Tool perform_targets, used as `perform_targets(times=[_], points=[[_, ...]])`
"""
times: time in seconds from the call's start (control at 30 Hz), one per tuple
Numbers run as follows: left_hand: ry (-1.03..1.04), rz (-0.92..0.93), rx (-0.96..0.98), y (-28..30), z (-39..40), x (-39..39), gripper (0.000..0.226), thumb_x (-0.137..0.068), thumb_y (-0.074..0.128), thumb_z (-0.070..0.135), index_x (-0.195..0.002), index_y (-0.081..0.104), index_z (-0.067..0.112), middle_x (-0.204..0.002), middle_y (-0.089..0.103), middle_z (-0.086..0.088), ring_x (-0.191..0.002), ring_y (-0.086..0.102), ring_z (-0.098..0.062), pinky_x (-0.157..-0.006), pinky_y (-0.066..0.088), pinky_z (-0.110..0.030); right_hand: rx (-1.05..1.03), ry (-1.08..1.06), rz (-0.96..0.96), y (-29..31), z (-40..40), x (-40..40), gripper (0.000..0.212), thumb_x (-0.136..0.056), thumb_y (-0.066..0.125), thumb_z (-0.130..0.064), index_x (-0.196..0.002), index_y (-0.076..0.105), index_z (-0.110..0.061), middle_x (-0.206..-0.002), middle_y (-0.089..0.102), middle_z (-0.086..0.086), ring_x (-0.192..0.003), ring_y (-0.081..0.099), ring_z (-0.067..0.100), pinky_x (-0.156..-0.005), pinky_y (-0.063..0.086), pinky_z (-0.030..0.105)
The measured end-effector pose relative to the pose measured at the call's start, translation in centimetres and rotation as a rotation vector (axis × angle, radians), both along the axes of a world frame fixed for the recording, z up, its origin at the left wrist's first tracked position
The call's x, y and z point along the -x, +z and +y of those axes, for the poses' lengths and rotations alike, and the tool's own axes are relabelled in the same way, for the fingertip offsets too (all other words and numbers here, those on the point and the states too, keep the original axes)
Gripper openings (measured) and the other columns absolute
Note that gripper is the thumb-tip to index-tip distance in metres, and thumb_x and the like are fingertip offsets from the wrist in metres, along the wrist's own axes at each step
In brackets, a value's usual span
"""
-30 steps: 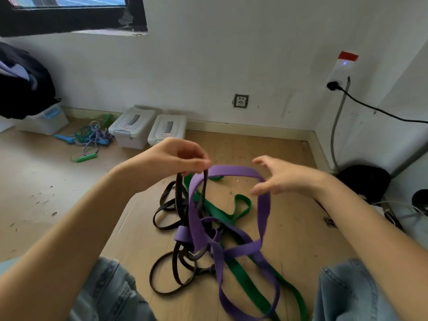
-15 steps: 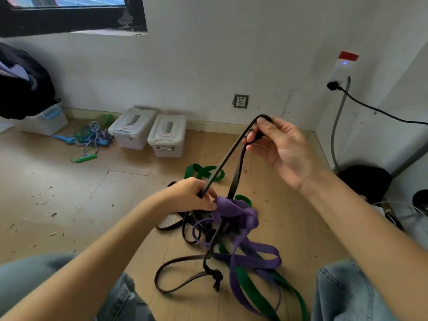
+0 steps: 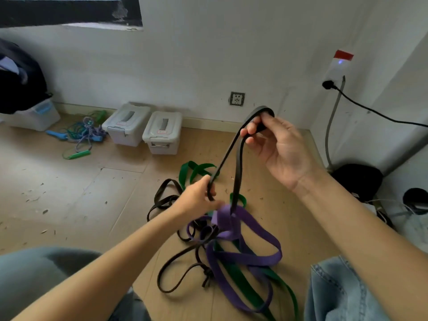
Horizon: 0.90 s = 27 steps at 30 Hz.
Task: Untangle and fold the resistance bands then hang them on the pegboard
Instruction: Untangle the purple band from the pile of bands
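A tangle of resistance bands lies on the wooden floor between my knees. My right hand [image 3: 275,147] pinches the top loop of the thin black band [image 3: 238,163] and holds it raised. Lower down, my left hand [image 3: 199,200] grips one strand of that black band just above the knotted heap. The wide purple band [image 3: 245,256] bunches under my left hand and loops toward me. The green band [image 3: 196,170] pokes out behind the heap and runs beneath the purple one. More black loops spread left and front of the tangle. No pegboard is in view.
Two grey lidded boxes [image 3: 143,128] stand by the far wall, with tangled skipping ropes [image 3: 81,135] to their left. A white bin with dark clothes [image 3: 25,110] sits at far left. A black cable [image 3: 375,112] and dark objects fill the right corner.
A second ago my left hand held bands up and my right was open; since then my right hand took the black loop and lifted it, and my left dropped to the heap.
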<state>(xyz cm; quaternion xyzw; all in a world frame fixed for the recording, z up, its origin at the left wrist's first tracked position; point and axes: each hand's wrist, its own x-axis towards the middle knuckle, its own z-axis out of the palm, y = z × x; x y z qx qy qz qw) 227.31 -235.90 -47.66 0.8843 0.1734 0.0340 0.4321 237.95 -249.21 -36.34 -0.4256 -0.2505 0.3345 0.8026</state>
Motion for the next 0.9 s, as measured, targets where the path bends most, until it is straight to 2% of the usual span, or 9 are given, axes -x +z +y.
perform_targets(times=[0.13, 0.23, 0.37, 0.47, 0.57, 0.67, 0.73, 0.83, 0.9], points=[[0.267, -0.114, 0.649, 4.4, 0.8, -0.8, 0.025, -0.095, 0.046, 0.029, -0.074, 0.047, 0.015, -0.057, 0.048, 0.003, -0.048, 0.054, -0.009, -0.052, 0.053, -0.024, 0.343, -0.055, -0.298, -0.5, -0.8, -1.2, 0.012, -0.093, 0.05, -0.018, -0.099, 0.058, -0.011, -0.092, 0.063, 0.002, -0.087, 0.063, 0.016, -0.071, 0.055, 0.021], [0.181, -0.295, 1.095, 9.1, 1.6, -0.6, 0.027, -0.095, 0.046, 0.028, -0.071, 0.043, 0.016, -0.051, 0.037, 0.007, -0.042, 0.038, -0.006, -0.042, 0.041, -0.018, 0.89, 0.289, -0.683, -2.4, -1.2, -0.8, 0.064, -0.081, 0.065, -0.036, -0.136, 0.036, -0.021, -0.133, 0.046, -0.002, -0.1, 0.059, 0.009, -0.084, 0.053, 0.024], [0.054, -0.369, 1.254, 11.9, 1.0, -0.4, 0.022, -0.091, 0.046, 0.022, -0.071, 0.039, 0.016, -0.05, 0.034, 0.008, -0.04, 0.032, -0.003, -0.04, 0.034, -0.016, 0.919, 0.665, -0.732, -5.4, 0.8, 3.4, 0.07, -0.081, 0.068, -0.038, -0.14, 0.033, -0.025, -0.132, 0.051, -0.002, -0.084, 0.062, 0.003, -0.06, 0.051, 0.013], [0.084, -0.382, 1.071, 11.1, 0.8, -0.2, 0.02, -0.094, 0.047, 0.022, -0.076, 0.043, 0.014, -0.057, 0.039, 0.006, -0.044, 0.037, -0.003, -0.044, 0.036, -0.015, 0.761, 0.466, -0.677, -5.7, 1.8, 4.5, 0.016, -0.091, 0.057, -0.025, -0.101, 0.063, -0.013, -0.087, 0.068, 0.004, -0.067, 0.062, 0.008, -0.064, 0.052, 0.022], [0.012, -0.288, 0.699, 9.4, 2.6, 0.7, 0.04, -0.075, 0.065, 0.046, -0.1, 0.058, 0.016, -0.095, 0.064, -0.001, -0.086, 0.063, -0.007, -0.079, 0.048, -0.021, 0.634, 0.27, -0.535, -3.9, 1.5, 3.3, 0.024, -0.095, 0.048, -0.025, -0.082, 0.061, -0.01, -0.069, 0.063, 0.001, -0.067, 0.059, 0.016, -0.069, 0.052, 0.028], [-0.275, 0.029, 0.698, 6.6, 2.3, 1.9, 0.046, -0.073, 0.066, 0.047, -0.115, 0.06, 0.029, -0.118, 0.064, 0.005, -0.114, 0.057, -0.011, -0.103, 0.039, -0.037, 0.255, 0.271, -0.234, -1.4, 1.0, 2.0, 0.023, -0.094, 0.045, -0.022, -0.082, 0.059, -0.008, -0.066, 0.06, 0.001, -0.058, 0.054, 0.011, -0.055, 0.047, 0.019], [-0.445, 0.22, 0.428, 4.5, 0.4, 2.0, 0.038, -0.082, 0.065, 0.035, -0.118, 0.058, 0.023, -0.111, 0.065, 0.008, -0.109, 0.059, -0.008, -0.098, 0.044, -0.03, 0.135, 0.233, -0.151, -0.4, 0.7, 1.6, 0.024, -0.094, 0.046, -0.023, -0.08, 0.058, -0.008, -0.066, 0.058, 0.003, -0.055, 0.051, 0.011, -0.054, 0.045, 0.019], [-0.405, 0.127, -0.162, 4.0, -0.5, 1.0, 0.02, -0.091, 0.055, 0.023, -0.108, 0.06, 0.016, -0.09, 0.062, 0.011, -0.089, 0.064, -0.007, -0.08, 0.052, -0.023, 0.152, 0.083, -0.119, -0.4, 0.1, 0.8, 0.025, -0.096, 0.043, -0.021, -0.078, 0.056, -0.008, -0.064, 0.058, 0.002, -0.052, 0.048, 0.01, -0.051, 0.042, 0.018], [-0.216, -0.004, -0.139, 6.2, 0.5, 0.8, 0.016, -0.093, 0.05, 0.019, -0.1, 0.062, 0.013, -0.082, 0.066, 0.006, -0.078, 0.067, -0.009, -0.067, 0.056, -0.022, 0.178, -0.023, -0.136, -0.4, -0.5, -0.3, 0.02, -0.094, 0.049, -0.024, -0.087, 0.059, -0.008, -0.07, 0.064, 0.001, -0.053, 0.051, 0.009, -0.052, 0.044, 0.018]])
